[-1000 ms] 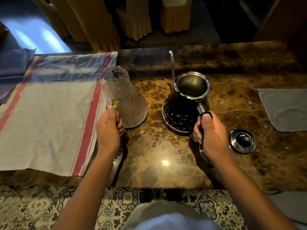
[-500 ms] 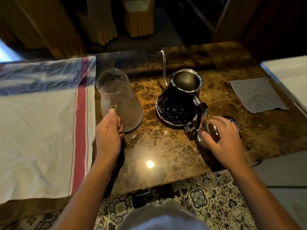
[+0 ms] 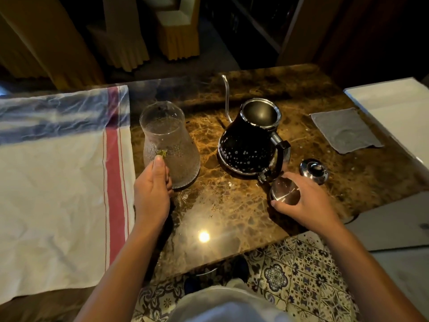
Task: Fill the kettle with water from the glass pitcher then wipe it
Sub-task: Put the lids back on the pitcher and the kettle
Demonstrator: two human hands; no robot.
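The glass pitcher (image 3: 170, 138) stands on the marble table (image 3: 232, 205), holding water, and my left hand (image 3: 152, 194) grips its handle on the near side. To its right stands the black speckled kettle (image 3: 243, 147), its mouth open, its thin spout pointing away. A round shiny metal lid (image 3: 282, 190) hangs at the foot of the kettle's handle. My right hand (image 3: 304, 201) curls around that lid, thumb on the near rim and fingers on the far rim. A grey wiping cloth (image 3: 346, 129) lies flat at the right.
A small metal cap with a knob (image 3: 313, 168) lies just right of the kettle's handle. A large white towel with red and blue stripes (image 3: 58, 182) covers the table's left part. A white surface (image 3: 394, 108) adjoins the table on the right. Chairs stand behind.
My right hand left the kettle's handle and moved down onto the round lid behind it. My left hand stays on the pitcher handle. The view has swung to the right.
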